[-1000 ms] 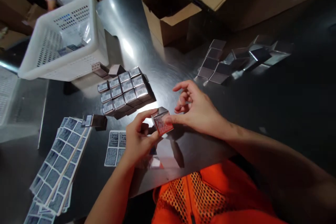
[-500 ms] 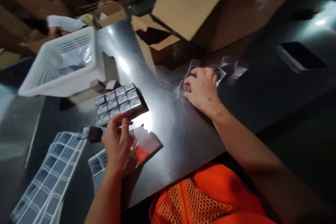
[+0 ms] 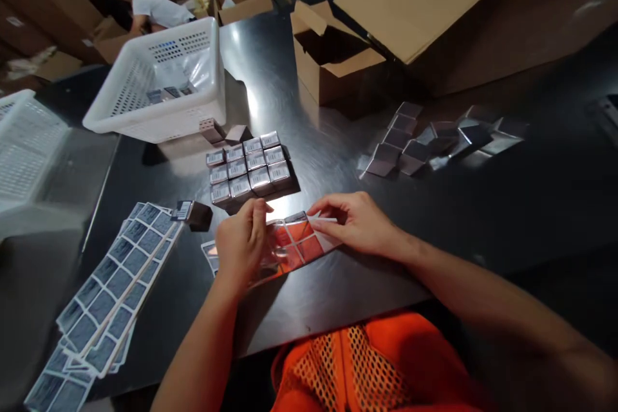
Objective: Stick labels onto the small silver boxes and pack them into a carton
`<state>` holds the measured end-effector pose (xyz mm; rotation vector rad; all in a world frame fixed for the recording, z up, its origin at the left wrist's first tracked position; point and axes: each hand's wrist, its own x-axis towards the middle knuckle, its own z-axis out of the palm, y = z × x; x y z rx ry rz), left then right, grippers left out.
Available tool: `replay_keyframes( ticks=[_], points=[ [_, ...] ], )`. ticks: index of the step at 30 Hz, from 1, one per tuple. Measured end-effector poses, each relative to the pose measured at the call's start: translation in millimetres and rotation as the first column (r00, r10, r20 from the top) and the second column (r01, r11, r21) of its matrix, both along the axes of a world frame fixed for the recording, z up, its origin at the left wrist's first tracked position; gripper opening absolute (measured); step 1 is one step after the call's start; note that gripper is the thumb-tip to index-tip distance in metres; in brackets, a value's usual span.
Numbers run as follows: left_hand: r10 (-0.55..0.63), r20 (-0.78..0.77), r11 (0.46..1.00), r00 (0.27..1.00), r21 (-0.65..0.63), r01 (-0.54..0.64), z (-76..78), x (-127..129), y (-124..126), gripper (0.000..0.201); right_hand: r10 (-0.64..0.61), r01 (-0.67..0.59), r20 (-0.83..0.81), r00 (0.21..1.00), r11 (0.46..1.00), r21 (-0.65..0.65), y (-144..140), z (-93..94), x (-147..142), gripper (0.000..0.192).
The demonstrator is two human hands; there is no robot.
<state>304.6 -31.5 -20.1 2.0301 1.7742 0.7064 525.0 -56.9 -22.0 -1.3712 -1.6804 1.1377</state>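
Observation:
My left hand (image 3: 244, 238) is closed on the left end of a glossy sheet (image 3: 299, 246) marked off in squares, which shines orange. At the sheet's right end my right hand (image 3: 362, 225) pinches its white edge between thumb and fingers. Just beyond the hands stands a block of small boxes (image 3: 251, 167) in rows, with barcode labels on top. Part of another gridded sheet (image 3: 210, 256) shows under my left wrist. A single small box (image 3: 192, 214) lies tilted to the left, by a fanned pile of gridded sheets (image 3: 120, 283).
A white plastic basket (image 3: 159, 129) holding small packs stands at the back left, with two loose boxes (image 3: 236, 134) beside it. Open cardboard boxes (image 3: 313, 74) stand behind. Several small shiny packs (image 3: 405, 141) lie scattered to the right. A person's white sleeve (image 3: 161, 11) shows far back.
My right hand has left the small packs on the right and come to the sheet's right end. The sheet is now held between both hands. The view has shifted.

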Motion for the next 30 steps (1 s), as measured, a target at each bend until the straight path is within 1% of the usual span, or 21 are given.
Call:
replay_keyframes(
  ticks=[2, 4, 6, 9, 10, 11, 12, 13, 14, 15, 16, 17, 18, 19, 20, 21, 22, 24, 26, 28, 30],
  points=[
    [-0.002, -0.086, 0.999, 0.996, 0.033, 0.005, -1.8, 1.1, 1.3, 0.045, 0.037, -0.039, -0.027, 0.999, 0.995, -0.091, 0.5, 4.1, 3.0, 0.021],
    [-0.037, -0.110, 0.995, 0.993, 0.086, 0.046, -5.1, 4.1, 0.0, 0.043, 0.072, -0.078, -0.063, 0.995, 0.992, -0.103, -0.6, 5.7, 1.4, 0.022],
    [-0.081, -0.088, 0.984, 0.993, 0.152, 0.094, -7.7, 7.1, -2.6, 0.040, 0.067, -0.072, -0.072, 0.995, 0.995, -0.070, -2.0, 4.4, -2.1, 0.021],
    [-0.146, -0.021, 0.958, 0.989, 0.245, 0.147, -9.4, 10.2, -6.2, 0.034, 0.020, -0.026, -0.067, 0.998, 0.995, -0.095, -3.9, -1.0, -6.0, 0.023],
    [-0.151, -0.003, 0.953, 0.989, 0.267, 0.146, -9.8, 10.8, -6.8, 0.033, 0.017, -0.022, -0.054, 0.998, 0.996, -0.088, -4.9, -3.1, -6.5, 0.023],
    [-0.139, 0.007, 0.952, 0.990, 0.277, 0.132, -10.4, 11.2, -6.9, 0.034, 0.027, -0.028, -0.031, 0.999, 0.999, -0.041, -6.2, -5.0, -6.5, 0.019],
    [-0.112, 0.003, 0.956, 0.994, 0.274, 0.107, -11.0, 11.2, -6.3, 0.034, 0.049, -0.049, 0.000, 0.999, 0.997, 0.057, -8.0, -6.5, -6.2, 0.012],
    [-0.073, -0.016, 0.964, 0.997, 0.257, 0.074, -11.7, 10.9, -5.0, 0.035, 0.086, -0.092, 0.036, 0.996, 0.976, 0.199, -9.9, -7.5, -5.6, 0.008],
    [-0.030, -0.051, 0.974, 0.998, 0.223, 0.040, -12.2, 10.2, -3.0, 0.034, 0.139, -0.154, 0.067, 0.988, 0.918, 0.366, -11.7, -7.6, -4.5, 0.009],
    [0.008, -0.099, 0.984, 0.995, 0.179, 0.010, -12.5, 9.2, -0.6, 0.033, 0.198, -0.213, 0.086, 0.976, 0.824, 0.525, -12.8, -6.8, -3.3, 0.011],
    [0.033, -0.153, 0.991, 0.988, 0.130, -0.013, -12.4, 8.0, 2.0, 0.030, 0.245, -0.242, 0.088, 0.966, 0.725, 0.645, -12.6, -5.0, -1.9, 0.012],
    [0.042, -0.208, 0.996, 0.977, 0.083, -0.025, -11.8, 6.8, 4.4, 0.028, 0.251, -0.227, 0.075, 0.965, 0.660, 0.716, -10.5, -2.4, -0.8, 0.010],
    [0.034, -0.253, 0.999, 0.967, 0.042, -0.024, -10.7, 6.0, 6.3, 0.027, 0.202, -0.175, 0.055, 0.978, 0.644, 0.745, -5.8, 0.5, -0.1, 0.009],
    [0.016, -0.283, 1.000, 0.959, 0.008, -0.014, -9.1, 5.6, 7.4, 0.026, 0.105, -0.105, 0.046, 0.993, 0.658, 0.746, 1.6, 3.4, -0.2, 0.015],
    [-0.008, -0.292, 1.000, 0.956, -0.020, 0.002, -7.2, 5.7, 7.6, 0.027, -0.013, -0.045, 0.072, 0.997, 0.677, 0.735, 11.9, 5.5, -1.2, 0.027],
    [-0.031, -0.279, 0.999, 0.960, -0.046, 0.019, -5.0, 6.2, 7.0, 0.028, -0.109, -0.027, 0.141, 0.984, 0.690, 0.723, 24.3, 6.3, -3.1, 0.040],
    [-0.053, -0.249, 0.997, 0.967, -0.072, 0.036, -2.8, 7.0, 5.9, 0.031, -0.160, -0.060, 0.234, 0.959, 0.691, 0.720, 38.1, 5.4, -5.7, 0.051],
    [-0.080, -0.177, 0.991, 0.981, -0.119, 0.060, 1.7, 8.2, 3.2, 0.036, -0.110, -0.245, 0.425, 0.899, 0.678, 0.693, 64.7, -1.3, -12.0, 0.059],
    [-0.085, -0.134, 0.986, 0.987, -0.155, 0.063, 5.8, 7.8, 1.8, 0.041, -0.027, -0.366, 0.509, 0.860, 0.663, 0.653, 82.2, -12.5, -17.2, 0.058],
    [-0.069, -0.129, 0.985, 0.989, -0.169, 0.046, 9.4, 5.7, 2.4, 0.041, 0.023, -0.360, 0.457, 0.889, 0.651, 0.668, 86.3, -24.6, -19.1, 0.055],
    [-0.030, -0.117, 0.981, 0.993, -0.193, 0.007, 11.8, 3.2, 4.1, 0.038, 0.046, -0.304, 0.360, 0.932, 0.643, 0.703, 78.7, -35.7, -17.1, 0.050]
  ],
)
